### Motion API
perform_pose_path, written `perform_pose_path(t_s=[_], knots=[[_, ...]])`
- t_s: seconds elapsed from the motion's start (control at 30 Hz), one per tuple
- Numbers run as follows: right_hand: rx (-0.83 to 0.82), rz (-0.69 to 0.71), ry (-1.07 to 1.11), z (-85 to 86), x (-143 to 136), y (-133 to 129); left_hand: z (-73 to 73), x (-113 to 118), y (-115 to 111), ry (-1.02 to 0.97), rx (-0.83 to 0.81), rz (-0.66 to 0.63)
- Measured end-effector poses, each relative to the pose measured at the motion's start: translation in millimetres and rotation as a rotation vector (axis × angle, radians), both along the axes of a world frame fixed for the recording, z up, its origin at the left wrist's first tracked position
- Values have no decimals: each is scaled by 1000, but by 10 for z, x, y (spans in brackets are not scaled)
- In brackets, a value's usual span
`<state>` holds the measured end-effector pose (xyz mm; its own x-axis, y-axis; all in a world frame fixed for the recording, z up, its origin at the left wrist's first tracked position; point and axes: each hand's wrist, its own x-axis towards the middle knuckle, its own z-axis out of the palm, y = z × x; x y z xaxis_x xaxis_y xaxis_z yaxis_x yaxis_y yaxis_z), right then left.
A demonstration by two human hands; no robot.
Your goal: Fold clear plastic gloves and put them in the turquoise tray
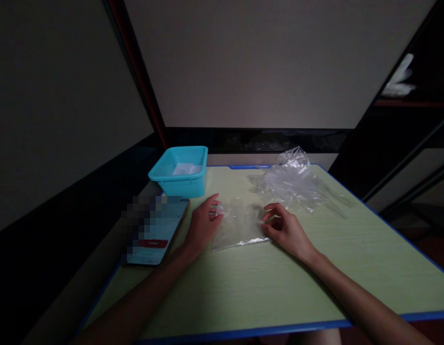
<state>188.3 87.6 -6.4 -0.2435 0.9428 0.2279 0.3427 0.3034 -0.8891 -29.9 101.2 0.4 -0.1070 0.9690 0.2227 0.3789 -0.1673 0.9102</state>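
Note:
A clear plastic bag (239, 227) lies flat on the pale green table (225, 292), between my two hands. My left hand (203, 223) is at the bag's left edge, fingers apart and slightly curved, with the thumb near a raised corner of the film. On the right edge, my right hand (286, 230) is curled loosely, its thumb and fingers apart beside the plastic. Nothing shows gripped in either hand. Behind and to the right lies a crumpled heap of clear plastic bags (291, 179).
A turquoise basket (186, 184) with something white inside stands at the back left. In front of it, a tablet-like device (159, 230) with a lit screen lies along the table's left edge. A pale panel (250, 67) rises behind the table.

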Motion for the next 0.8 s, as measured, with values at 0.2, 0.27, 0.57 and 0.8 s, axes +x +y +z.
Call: perform_pose_path(t_s=[0.2, 0.27, 0.57, 0.8], knots=[[53, -22, -45, -14, -10, -15, -8, -11, 7, -13, 7, 18], [86, -24, -68, -26, -14, -16, -27, -17, 24, -18, 7, 14], [257, -86, -297, 59, 27, -96, 82, -36, -138, 261, 165, -156], [465, 134, -664, 117, 17, -526, 65, 39, -947, 596, 152, -246]])
